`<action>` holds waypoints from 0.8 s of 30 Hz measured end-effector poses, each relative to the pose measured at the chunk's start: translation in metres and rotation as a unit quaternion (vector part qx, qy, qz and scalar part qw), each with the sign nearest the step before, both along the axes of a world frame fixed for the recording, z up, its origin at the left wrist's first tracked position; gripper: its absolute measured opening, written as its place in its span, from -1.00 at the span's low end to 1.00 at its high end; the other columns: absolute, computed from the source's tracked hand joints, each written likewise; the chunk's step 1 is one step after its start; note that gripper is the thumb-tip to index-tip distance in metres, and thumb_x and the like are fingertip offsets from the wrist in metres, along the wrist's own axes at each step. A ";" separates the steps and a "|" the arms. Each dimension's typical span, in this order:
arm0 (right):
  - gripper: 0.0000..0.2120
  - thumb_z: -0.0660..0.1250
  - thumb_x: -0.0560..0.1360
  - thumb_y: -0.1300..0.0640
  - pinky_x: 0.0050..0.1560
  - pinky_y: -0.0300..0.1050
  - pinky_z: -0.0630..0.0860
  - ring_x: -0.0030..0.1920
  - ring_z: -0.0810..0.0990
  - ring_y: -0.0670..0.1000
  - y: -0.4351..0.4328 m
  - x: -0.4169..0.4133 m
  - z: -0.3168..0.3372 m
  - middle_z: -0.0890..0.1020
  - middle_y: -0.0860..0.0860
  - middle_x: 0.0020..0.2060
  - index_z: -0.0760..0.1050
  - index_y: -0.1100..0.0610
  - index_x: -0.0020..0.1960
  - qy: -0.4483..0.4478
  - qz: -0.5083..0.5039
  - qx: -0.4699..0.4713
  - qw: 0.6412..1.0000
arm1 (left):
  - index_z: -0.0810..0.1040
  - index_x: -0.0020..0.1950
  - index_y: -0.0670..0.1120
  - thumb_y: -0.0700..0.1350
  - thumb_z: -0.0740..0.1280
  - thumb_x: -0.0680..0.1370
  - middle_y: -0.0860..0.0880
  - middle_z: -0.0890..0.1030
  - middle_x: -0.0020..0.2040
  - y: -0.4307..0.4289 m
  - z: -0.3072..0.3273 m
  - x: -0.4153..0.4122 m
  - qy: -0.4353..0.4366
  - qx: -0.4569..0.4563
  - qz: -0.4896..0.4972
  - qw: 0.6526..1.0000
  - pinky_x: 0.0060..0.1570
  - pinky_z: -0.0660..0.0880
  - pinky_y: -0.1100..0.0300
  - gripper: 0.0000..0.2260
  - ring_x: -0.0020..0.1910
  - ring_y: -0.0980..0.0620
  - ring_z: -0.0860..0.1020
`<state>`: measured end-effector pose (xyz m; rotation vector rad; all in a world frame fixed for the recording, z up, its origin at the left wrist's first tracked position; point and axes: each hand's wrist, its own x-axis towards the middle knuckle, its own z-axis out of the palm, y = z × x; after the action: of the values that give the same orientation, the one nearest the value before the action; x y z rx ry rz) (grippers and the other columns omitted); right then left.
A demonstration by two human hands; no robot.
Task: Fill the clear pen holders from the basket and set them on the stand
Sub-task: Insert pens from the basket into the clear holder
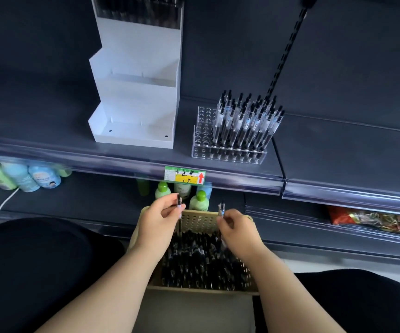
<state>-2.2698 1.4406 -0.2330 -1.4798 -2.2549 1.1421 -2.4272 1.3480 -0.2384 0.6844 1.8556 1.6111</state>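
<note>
Left hand (160,213): pinches clear black-tipped pen (178,201)
Right hand (238,228): pinches second such pen (221,209)
Risk: loose grip, drop beside beige perforated basket (200,221)

Left hand (160,218): raised at centre frame, fingers curled, thumb and fingertips pinching a pen (179,201) near its upper end; bare left forearm (122,280) runs in from the lower left. Right hand (237,230): slightly lower in view, near the left but apart from it, fingers curled, pinching a second pen (221,209) held roughly upright; bare right forearm (278,280) runs in from the lower right. Forearms converge toward the hands in a narrow V
</note>
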 end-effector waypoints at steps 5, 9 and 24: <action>-0.77 0.28 0.52 0.09 -0.30 -0.33 0.43 -0.27 0.52 -0.23 0.001 -0.012 0.042 0.52 -0.21 -0.26 0.34 -0.03 0.14 0.084 -0.006 0.092 0.992 | 0.55 -0.03 0.20 -0.23 0.39 0.48 0.25 0.64 -0.07 0.019 0.040 -0.002 -0.031 0.082 -0.022 0.996 0.09 0.55 0.03 -0.71 -0.01 0.13 0.64; -0.78 0.24 0.53 0.16 -0.41 -0.31 0.46 -0.33 0.59 -0.14 0.005 -0.022 0.087 0.60 -0.12 -0.31 0.29 -0.11 0.03 0.180 0.007 0.165 0.970 | 0.57 0.00 0.29 -0.13 0.42 0.43 0.22 0.64 -0.03 0.037 0.075 -0.004 0.033 0.126 -0.059 0.990 0.05 0.55 0.11 -0.70 0.00 0.18 0.63; -0.85 0.24 0.53 0.13 -0.18 -0.12 0.57 -0.21 0.60 -0.12 0.090 -0.076 0.201 0.58 -0.13 -0.23 0.38 -0.14 -0.04 0.322 0.002 0.335 0.886 | 0.60 -0.08 0.21 -0.15 0.47 0.39 0.19 0.67 -0.12 0.120 0.160 -0.060 0.153 0.292 -0.016 0.944 -0.06 0.50 0.40 -0.75 -0.08 0.21 0.63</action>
<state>-2.3462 1.5307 -0.0324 -0.6826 -1.8670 0.6000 -2.4872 1.4676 -0.0785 1.2709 1.5369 2.1528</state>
